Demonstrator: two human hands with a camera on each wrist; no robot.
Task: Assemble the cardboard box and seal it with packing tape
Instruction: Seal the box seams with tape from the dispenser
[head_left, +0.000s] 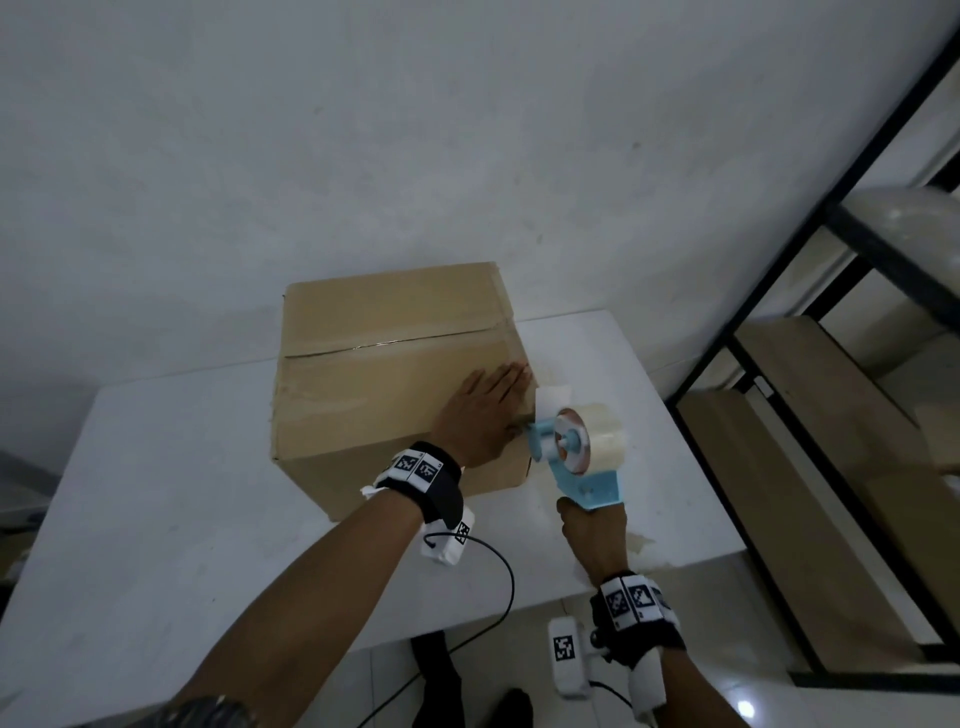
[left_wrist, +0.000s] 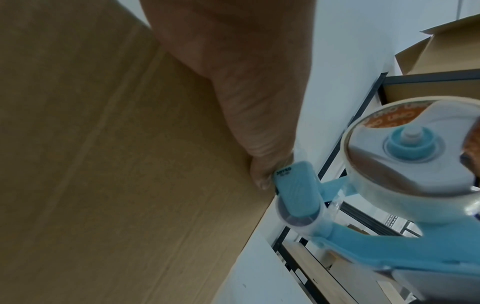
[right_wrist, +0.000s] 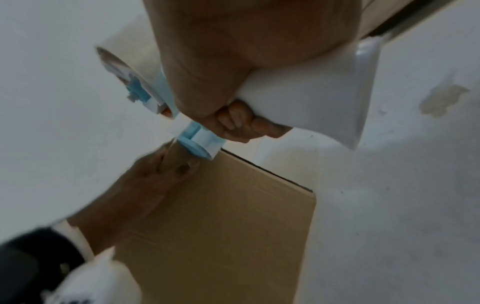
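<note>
A closed cardboard box (head_left: 374, 374) stands on the white table (head_left: 156, 493), with a taped seam running across its top. My left hand (head_left: 483, 410) lies flat on the box top at its right edge, fingers straight. In the left wrist view its thumb (left_wrist: 254, 115) presses the box (left_wrist: 103, 164) edge right beside the nose of the blue tape dispenser (left_wrist: 298, 191). My right hand (head_left: 592, 530) grips the handle of the dispenser (head_left: 582, 467), whose nose touches the box's right top edge. A clear tape roll (head_left: 602, 436) sits on it. In the right wrist view my fingers (right_wrist: 241, 123) curl round the white handle (right_wrist: 311, 98).
A black metal shelf frame with wooden boards (head_left: 779, 415) stands close on the right. Another cardboard box (left_wrist: 446, 47) sits on that shelf. A black cable (head_left: 498, 571) hangs off the table's near edge. A white wall rises behind the table.
</note>
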